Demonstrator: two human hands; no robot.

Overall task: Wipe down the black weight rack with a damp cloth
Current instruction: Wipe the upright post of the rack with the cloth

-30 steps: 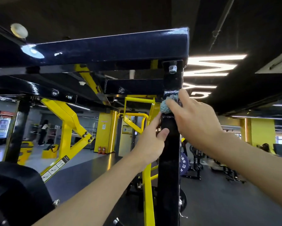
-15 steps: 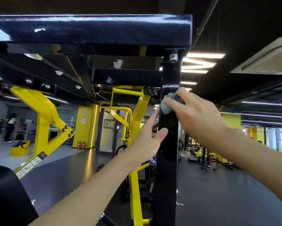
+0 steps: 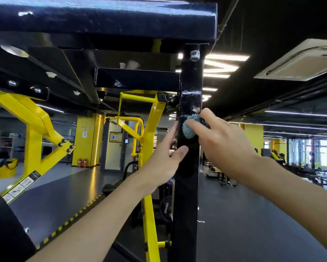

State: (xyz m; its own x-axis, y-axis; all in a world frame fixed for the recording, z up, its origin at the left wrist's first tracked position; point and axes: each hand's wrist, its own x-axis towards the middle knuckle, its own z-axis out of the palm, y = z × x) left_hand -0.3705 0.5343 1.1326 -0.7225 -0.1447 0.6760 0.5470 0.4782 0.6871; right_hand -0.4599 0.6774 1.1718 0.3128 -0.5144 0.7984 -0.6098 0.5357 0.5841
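The black weight rack fills the upper middle: a vertical post (image 3: 187, 195) runs down the centre and a thick black crossbeam (image 3: 102, 19) caps it. My right hand (image 3: 221, 146) presses a bunched blue-grey cloth (image 3: 190, 127) against the front of the post, a little below a wet, shiny patch. My left hand (image 3: 164, 163) wraps the post's left side just below the cloth, thumb on the front face. A silver bolt (image 3: 194, 54) sits near the post's top.
Yellow machine arms (image 3: 36, 133) and a yellow frame (image 3: 147, 140) stand to the left and behind the post. A black pad (image 3: 5, 229) fills the lower left corner. Dark gym floor (image 3: 244, 224) stretches right, with more machines in the distance. A person stands far left.
My right hand has slid the cloth down the post, leaving a wet patch above it. My view has tilted upward, and the left hand stays on the post.
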